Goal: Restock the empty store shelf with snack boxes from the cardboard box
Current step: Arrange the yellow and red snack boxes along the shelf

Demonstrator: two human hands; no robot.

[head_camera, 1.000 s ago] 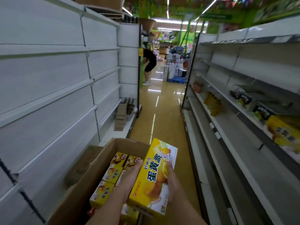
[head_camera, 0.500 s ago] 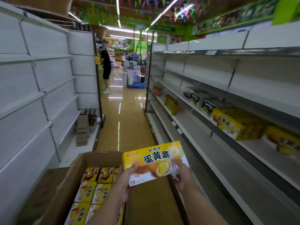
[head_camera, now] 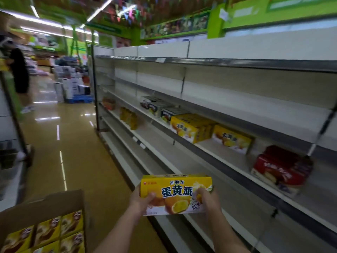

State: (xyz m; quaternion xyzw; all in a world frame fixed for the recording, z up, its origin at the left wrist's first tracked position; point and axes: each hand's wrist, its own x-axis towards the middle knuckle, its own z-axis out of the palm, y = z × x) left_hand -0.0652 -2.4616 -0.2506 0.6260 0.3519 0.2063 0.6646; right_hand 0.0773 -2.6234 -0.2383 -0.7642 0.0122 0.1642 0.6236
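Observation:
I hold a yellow snack box (head_camera: 175, 190) level in front of me, its printed face toward me. My left hand (head_camera: 142, 199) grips its left end and my right hand (head_camera: 206, 199) grips its right end. The box hangs in the aisle, just short of the white shelf unit (head_camera: 209, 154) on the right. On the middle shelf stand yellow snack boxes (head_camera: 191, 128) of the same kind and another yellow box (head_camera: 231, 138) beside them. The open cardboard box (head_camera: 45, 203) sits at the lower left, with several yellow boxes (head_camera: 54, 232) inside.
Red snack boxes (head_camera: 279, 167) lie further right on the same shelf, dark boxes (head_camera: 160, 108) further left. Yellow packs (head_camera: 128, 115) sit one shelf lower. A person in black (head_camera: 19, 73) stands far down the aisle near stacked cartons (head_camera: 73, 86). White shelving (head_camera: 11, 136) borders the left.
I have turned right toward the shelves. The yellow box went from upright over the cardboard box to level, and has moved away from the carton toward the shelf unit, both hands still on it.

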